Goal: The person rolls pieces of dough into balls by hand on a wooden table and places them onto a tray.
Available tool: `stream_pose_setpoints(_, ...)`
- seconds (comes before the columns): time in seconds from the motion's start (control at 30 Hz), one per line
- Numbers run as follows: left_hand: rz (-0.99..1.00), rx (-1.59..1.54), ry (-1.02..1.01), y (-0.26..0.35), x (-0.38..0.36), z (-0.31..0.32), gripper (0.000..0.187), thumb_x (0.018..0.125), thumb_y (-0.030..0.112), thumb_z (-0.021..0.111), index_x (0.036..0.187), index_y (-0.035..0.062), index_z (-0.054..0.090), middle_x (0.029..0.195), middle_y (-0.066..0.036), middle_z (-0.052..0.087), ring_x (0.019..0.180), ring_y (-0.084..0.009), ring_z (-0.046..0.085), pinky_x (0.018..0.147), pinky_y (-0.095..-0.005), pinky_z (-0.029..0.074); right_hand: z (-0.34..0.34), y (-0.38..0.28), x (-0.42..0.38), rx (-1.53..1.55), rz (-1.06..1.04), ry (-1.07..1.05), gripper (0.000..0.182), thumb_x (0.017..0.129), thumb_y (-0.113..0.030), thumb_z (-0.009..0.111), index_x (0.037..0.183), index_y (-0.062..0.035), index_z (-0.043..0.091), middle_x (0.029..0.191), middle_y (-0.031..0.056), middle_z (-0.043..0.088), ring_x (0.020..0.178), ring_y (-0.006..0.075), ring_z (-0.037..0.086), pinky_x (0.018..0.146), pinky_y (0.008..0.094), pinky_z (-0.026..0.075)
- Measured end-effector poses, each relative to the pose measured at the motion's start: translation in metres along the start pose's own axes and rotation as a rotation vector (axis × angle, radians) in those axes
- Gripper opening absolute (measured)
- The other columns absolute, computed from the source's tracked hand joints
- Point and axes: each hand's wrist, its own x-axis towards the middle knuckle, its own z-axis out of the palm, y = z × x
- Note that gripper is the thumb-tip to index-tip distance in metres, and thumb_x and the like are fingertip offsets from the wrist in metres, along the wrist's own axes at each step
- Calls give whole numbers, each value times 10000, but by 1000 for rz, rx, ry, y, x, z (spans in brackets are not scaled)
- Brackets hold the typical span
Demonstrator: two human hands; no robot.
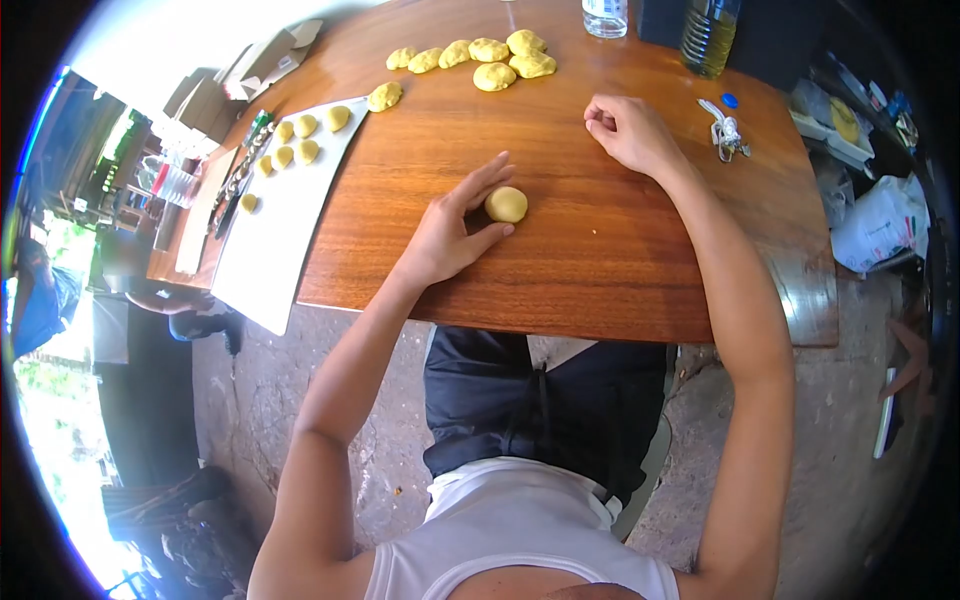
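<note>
Bare table [600, 240] between hands, dough pieces [480, 58] beyond, white board [275, 235] left

The wooden surface [600, 260] is a glossy reddish-brown board with a rounded near edge. Near its middle lies a yellow dough ball [506, 204], touched by the left hand [445, 235]; the right hand [630, 130] rests on the wood farther back. A cluster of rough dough pieces [490, 55] sits toward the far edge, with one lone piece [384, 96] beside a white board [275, 240] that carries smaller portions. At the far side stand a water bottle [604, 17] and an oil bottle [709, 35]; a bunch of keys [727, 133] lies on the right.
</note>
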Motion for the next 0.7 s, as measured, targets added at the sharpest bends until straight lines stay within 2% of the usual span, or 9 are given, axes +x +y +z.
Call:
stream_pose_setpoints(0.13,135,144,-11,9,4,3,937,809,52,838,1600,41,337,1584,-181,462,1479,-293,438,1211,-408,374,1,1,0,15,-19,24,109,922,-123,704,971,-27,688,700,90,649,627,207,609,614,374,483)
stream_pose_setpoints(0.2,180,306,-15,17,10,9,815,837,163,826,1551,60,447,1610,-188,426,1472,-347,441,1204,-436,379,1,0,-1,15,2,13,110,921,-124,704,972,-27,689,702,92,652,628,209,613,616,375,485)
stream_pose_setpoints(0.23,180,304,-10,15,16,10,815,837,163,826,1551,60,447,1610,-188,426,1472,-347,441,1204,-436,379,0,-1,0,13,22,-2,112,921,-125,704,973,-27,689,703,94,654,630,210,617,618,376,488)
stream_pose_setpoints(0.3,249,407,-48,4,33,11,618,895,193,766,1464,63,563,1559,-214,481,1444,-395,462,1196,-454,388,0,-1,-1,3,11,2,115,920,-127,705,974,-27,689,705,96,655,631,212,618,619,376,489)
stream_pose_setpoints(0.33,249,405,-46,-3,41,16,618,895,193,766,1464,63,563,1559,-214,481,1444,-395,462,1196,-454,388,0,0,-1,-3,2,13,118,920,-130,707,975,-27,688,706,99,656,631,214,619,621,375,491)
stream_pose_setpoints(0.4,419,461,-22,-12,53,24,501,914,203,736,1380,54,630,1443,-190,595,1379,-389,526,1162,-449,432,-1,0,-1,3,3,7,121,919,-133,706,976,-28,688,709,101,656,633,219,621,624,377,493)
stream_pose_setpoints(0.53,406,485,60,-3,24,44,468,936,167,703,1380,42,622,1401,-179,629,1361,-378,548,1157,-449,443,0,1,-2,-10,-32,33,123,921,-140,701,975,-31,687,709,102,653,637,232,622,625,380,497)
stream_pose_setpoints(0.6,191,467,158,21,-9,43,490,927,134,707,1396,33,606,1408,-197,619,1354,-378,555,1173,-453,429,-3,0,-3,4,-12,13,125,919,-144,700,970,-32,685,713,102,654,645,234,628,629,381,499)
stream_pose_setpoints(0.7,90,412,164,29,-39,33,554,911,113,748,1430,17,581,1426,-228,609,1374,-356,557,1144,-415,441,0,8,0,33,-26,-12,125,916,-148,699,962,-33,679,719,102,656,657,238,635,635,382,503)
